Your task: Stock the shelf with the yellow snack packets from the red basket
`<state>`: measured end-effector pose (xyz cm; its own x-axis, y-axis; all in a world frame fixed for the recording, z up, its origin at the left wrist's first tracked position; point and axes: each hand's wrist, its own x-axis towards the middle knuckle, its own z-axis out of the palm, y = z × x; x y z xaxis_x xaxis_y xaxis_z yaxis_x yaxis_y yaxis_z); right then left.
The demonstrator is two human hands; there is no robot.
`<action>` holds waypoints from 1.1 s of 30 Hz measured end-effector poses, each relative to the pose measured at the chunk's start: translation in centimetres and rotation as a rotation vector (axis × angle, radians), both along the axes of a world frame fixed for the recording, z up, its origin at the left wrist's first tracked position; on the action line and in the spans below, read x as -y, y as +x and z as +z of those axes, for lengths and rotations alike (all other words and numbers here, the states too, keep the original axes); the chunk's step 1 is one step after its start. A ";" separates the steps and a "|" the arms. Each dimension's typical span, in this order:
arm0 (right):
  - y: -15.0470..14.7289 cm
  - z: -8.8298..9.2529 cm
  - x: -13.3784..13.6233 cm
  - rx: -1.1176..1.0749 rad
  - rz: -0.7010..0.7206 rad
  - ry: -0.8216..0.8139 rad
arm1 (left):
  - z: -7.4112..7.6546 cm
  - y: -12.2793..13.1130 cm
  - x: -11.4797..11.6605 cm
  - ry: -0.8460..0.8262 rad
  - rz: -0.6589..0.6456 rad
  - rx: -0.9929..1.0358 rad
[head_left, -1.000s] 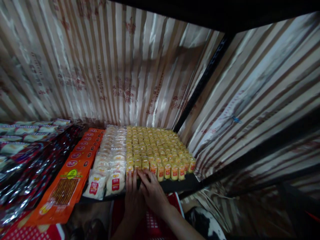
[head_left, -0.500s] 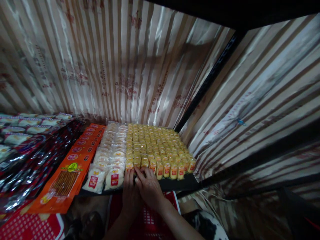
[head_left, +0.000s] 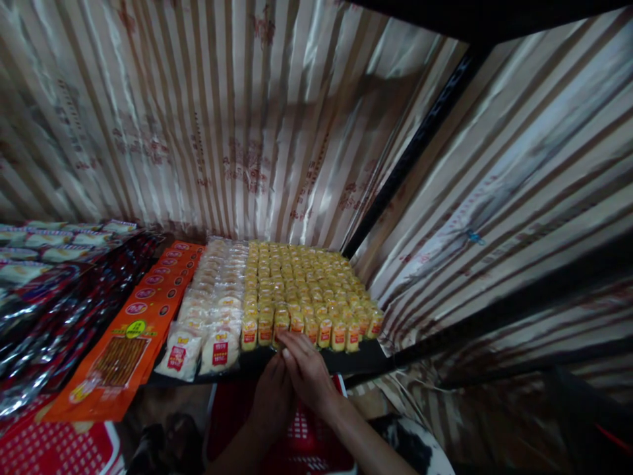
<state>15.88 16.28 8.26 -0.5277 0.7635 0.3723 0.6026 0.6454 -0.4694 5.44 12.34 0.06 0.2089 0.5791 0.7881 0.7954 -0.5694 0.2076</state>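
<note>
Rows of small yellow wrapped snack packets stand upright on a dark shelf. At their front row, my right hand has its fingers stretched out, with the fingertips against or just before the packets left of the middle. My left hand lies close beside it, lower and to the left, partly overlapped by the right hand. Its visible fingers look stretched and hold nothing I can see. To the left of the yellow packets are two rows of clear bags of white round crackers.
Orange packets of stick snacks overlap in a row farther left, beside dark shiny packets. Red baskets sit below the shelf, one under my hands. A black post and striped sheeting enclose the back and right.
My left hand has drawn back from the front row, uncovering packets at its left end. My right hand has shifted slightly right and stays at the row. The view has moved a little.
</note>
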 end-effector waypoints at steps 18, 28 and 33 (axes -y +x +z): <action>2.4 3.3 -10.2 0.149 -0.136 0.090 | -2.3 5.0 -2.2 -0.139 0.110 -0.151; -0.7 3.3 -17.6 0.588 -0.132 -0.127 | -3.0 5.7 -2.2 -0.086 0.192 -0.213; -0.6 2.2 -17.0 0.682 -0.120 -0.205 | -4.1 5.6 -2.6 -0.203 0.204 -0.127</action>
